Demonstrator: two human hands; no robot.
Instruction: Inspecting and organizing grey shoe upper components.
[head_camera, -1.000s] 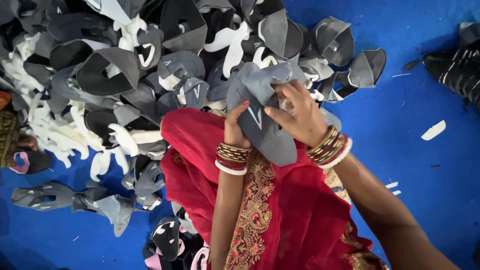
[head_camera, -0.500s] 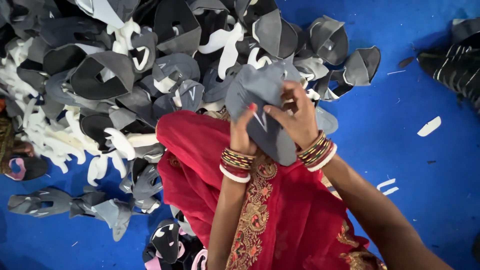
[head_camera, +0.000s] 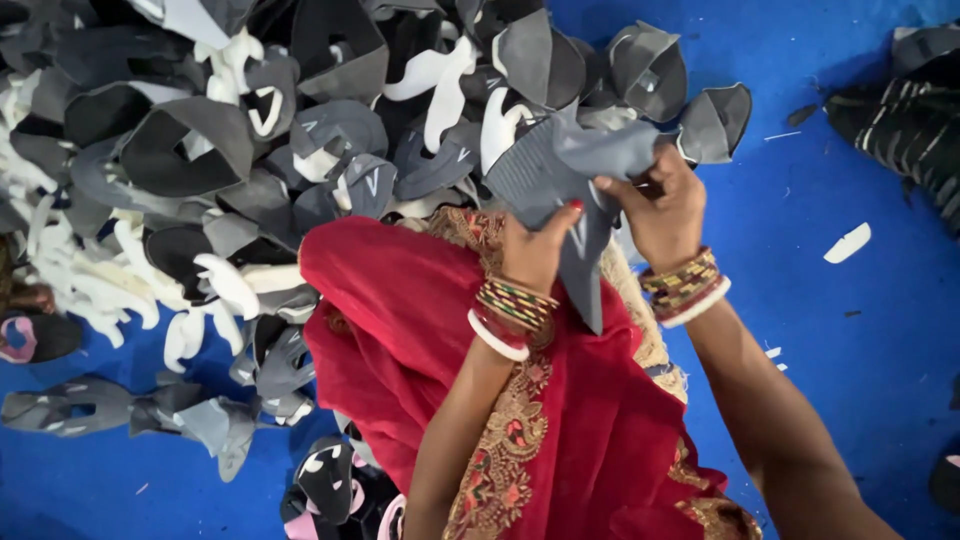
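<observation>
Both of my hands hold one grey foam cut-out piece (head_camera: 560, 175) above my lap. My left hand (head_camera: 537, 248) grips its lower middle, thumb on top. Its upper right edge is pinched by my right hand (head_camera: 668, 210). Bangles ring both wrists. The piece is ribbed on its upper left and tapers to a point below. Behind it lies a large heap of grey, black and white foam cut-outs (head_camera: 250, 150).
Red cloth with gold embroidery (head_camera: 420, 330) covers my lap. A blue sheet (head_camera: 840, 340) lies under everything, with small white scraps (head_camera: 847, 243) on it. More foam pieces (head_camera: 100, 410) sit at lower left, and a dark striped bundle (head_camera: 905, 120) at upper right.
My hands have kept hold of the grey piece and turned it, so more of its ribbed side shows. The view has shifted slightly.
</observation>
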